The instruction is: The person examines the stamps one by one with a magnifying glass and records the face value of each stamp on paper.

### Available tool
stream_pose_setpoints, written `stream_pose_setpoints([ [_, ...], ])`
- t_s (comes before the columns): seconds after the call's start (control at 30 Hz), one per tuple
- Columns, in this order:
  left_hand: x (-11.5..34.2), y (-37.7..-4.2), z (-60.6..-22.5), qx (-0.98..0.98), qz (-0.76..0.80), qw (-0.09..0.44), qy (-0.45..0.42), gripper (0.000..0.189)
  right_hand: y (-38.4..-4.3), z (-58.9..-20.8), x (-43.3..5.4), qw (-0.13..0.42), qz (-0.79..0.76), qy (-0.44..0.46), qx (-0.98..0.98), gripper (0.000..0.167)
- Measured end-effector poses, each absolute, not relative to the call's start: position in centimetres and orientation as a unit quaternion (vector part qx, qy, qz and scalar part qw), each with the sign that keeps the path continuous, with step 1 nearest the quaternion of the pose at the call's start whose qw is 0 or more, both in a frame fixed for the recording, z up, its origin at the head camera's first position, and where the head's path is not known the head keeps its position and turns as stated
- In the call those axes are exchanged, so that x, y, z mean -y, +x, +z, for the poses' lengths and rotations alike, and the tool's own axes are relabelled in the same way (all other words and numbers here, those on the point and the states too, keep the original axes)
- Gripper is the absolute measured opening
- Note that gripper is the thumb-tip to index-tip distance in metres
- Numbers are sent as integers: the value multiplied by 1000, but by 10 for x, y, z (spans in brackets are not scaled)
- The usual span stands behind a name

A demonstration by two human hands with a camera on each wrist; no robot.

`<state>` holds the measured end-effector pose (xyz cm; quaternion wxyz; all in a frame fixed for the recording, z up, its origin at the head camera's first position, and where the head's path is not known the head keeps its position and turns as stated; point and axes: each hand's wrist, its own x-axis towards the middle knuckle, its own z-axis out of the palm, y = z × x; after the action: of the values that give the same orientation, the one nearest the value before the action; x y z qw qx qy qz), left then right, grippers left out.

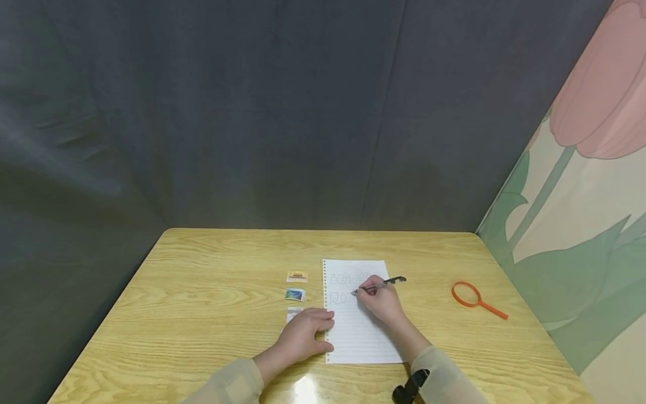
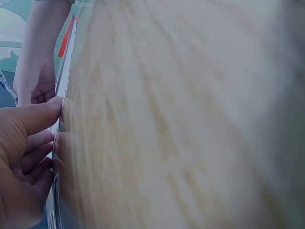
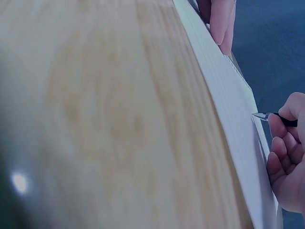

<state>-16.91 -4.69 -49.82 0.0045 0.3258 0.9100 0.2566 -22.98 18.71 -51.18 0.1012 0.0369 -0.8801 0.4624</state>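
A lined sheet of paper (image 1: 360, 336) with punched holes down its left edge lies on the table. Handwriting shows on its upper lines, "150%" in the top row and "120" below it. My right hand (image 1: 382, 306) pinches a black pen (image 1: 392, 280), its tip at the paper just right of "120". In the right wrist view the pen (image 3: 261, 116) points its tip down at the sheet. My left hand (image 1: 305, 335) rests flat along the paper's left edge, fingers and thumb touching it. Beneath that hand, a small pale card (image 1: 294, 312) is partly hidden.
Left of the paper, a yellow card (image 1: 297, 276) and a blue-green picture card (image 1: 295, 294) lie in a column. An orange magnifying glass (image 1: 466, 294) lies on the right of the wooden table (image 1: 202, 303). A dark curtain (image 1: 282, 123) hangs behind, a flower-patterned one (image 1: 580, 235) at right.
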Motion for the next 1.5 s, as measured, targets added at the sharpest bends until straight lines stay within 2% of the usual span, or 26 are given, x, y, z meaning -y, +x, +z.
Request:
stream_pose_setpoints([
  [0.27, 47, -168, -498, -911, 251, 6, 328, 50, -227, -510, -185, 58, 474, 27, 878, 4],
  [0.47, 47, -168, -498, -910, 255, 3, 328, 50, -226, -510, -185, 71, 463, 64, 881, 5],
  [0.73, 48, -168, -499, -910, 254, 7, 327, 50, -225, -512, -194, 86, 463, 39, 881, 5],
  [1.5, 47, -169, -498, -910, 253, 6, 327, 50, -221, -511, -188, 58, 464, 65, 882, 7],
])
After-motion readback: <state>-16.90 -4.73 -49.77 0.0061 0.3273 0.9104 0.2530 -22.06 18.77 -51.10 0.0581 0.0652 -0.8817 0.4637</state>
